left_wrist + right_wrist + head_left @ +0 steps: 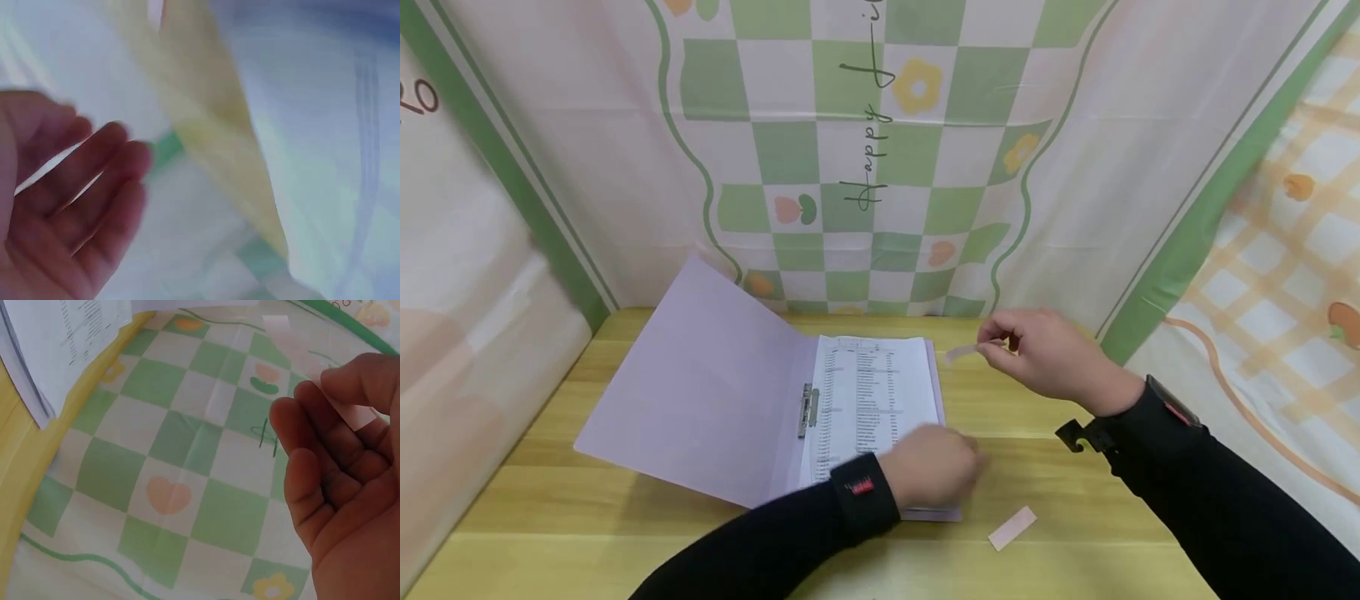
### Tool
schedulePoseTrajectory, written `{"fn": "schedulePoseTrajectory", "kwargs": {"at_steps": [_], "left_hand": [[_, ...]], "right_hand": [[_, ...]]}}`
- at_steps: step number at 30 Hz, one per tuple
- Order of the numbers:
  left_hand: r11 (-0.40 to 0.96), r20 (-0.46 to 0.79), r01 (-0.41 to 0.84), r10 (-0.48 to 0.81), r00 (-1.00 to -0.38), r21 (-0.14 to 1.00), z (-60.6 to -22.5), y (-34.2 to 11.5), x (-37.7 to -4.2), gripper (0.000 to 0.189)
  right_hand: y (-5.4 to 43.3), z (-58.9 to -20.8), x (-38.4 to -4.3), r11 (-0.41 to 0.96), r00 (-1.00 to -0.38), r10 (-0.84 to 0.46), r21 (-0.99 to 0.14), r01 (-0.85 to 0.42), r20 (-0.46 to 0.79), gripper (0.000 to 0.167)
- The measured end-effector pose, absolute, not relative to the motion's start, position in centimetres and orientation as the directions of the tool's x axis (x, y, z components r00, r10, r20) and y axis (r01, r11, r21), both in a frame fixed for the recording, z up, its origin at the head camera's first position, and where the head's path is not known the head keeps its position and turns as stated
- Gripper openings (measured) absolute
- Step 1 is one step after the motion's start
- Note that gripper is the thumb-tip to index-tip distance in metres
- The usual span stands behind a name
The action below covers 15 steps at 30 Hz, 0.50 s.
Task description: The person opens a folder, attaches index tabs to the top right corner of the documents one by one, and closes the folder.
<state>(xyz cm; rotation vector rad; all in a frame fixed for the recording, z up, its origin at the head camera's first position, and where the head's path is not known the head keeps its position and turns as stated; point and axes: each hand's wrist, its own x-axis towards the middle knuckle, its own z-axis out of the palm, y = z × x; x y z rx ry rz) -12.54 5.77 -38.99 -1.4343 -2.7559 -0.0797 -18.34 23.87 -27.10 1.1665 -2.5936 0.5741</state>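
Note:
My right hand (1041,354) pinches a pale pink paper strip (958,353) between thumb and fingers, above the table to the right of the folder. In the right wrist view the same strip sticks out past the fingertips. A lilac folder (692,392) lies open, its cover raised at a slant. Printed sheets (872,375) are held in it beside a metal clip (807,408). My left hand (932,467), blurred, hovers over the lower right of the sheets. Its fingers are loosely bent in the left wrist view, with nothing seen in them.
A second pink paper strip (1012,528) lies on the wooden table (1075,533), near the front and right of the folder. Patterned cloth (850,150) hangs behind the table and at both sides.

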Motion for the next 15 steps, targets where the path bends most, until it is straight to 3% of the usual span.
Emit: {"fn": "schedulePoseTrajectory", "kwargs": {"at_steps": [3,6,8,10,15], "left_hand": [[0.702,0.215,0.661,0.625,-0.750,0.265,-36.9,3.6,-15.4,0.009],[0.638,0.286,0.457,0.358,-0.889,0.620,-35.2,1.6,-17.8,0.014],[0.501,0.279,0.362,0.235,-0.931,0.786,-34.4,0.6,-18.9,0.017],[0.380,0.254,0.304,0.178,-0.951,0.873,-33.8,0.0,-19.7,0.018],[0.281,0.222,0.255,0.143,-0.964,0.925,-33.3,-0.2,-20.4,0.017]], "right_hand": [[23.9,-27.5,-19.2,0.634,-0.697,-0.607,-0.297,-0.714,0.382,0.007],[23.7,-27.9,-20.0,0.661,-0.736,-0.536,-0.338,-0.670,0.413,0.005],[23.4,-28.2,-20.4,0.670,-0.756,-0.484,-0.368,-0.644,0.441,0.006],[23.0,-28.6,-20.7,0.674,-0.767,-0.435,-0.393,-0.625,0.472,0.006],[21.6,-29.4,-21.1,0.675,-0.788,-0.354,-0.446,-0.589,0.505,0.008]]}}
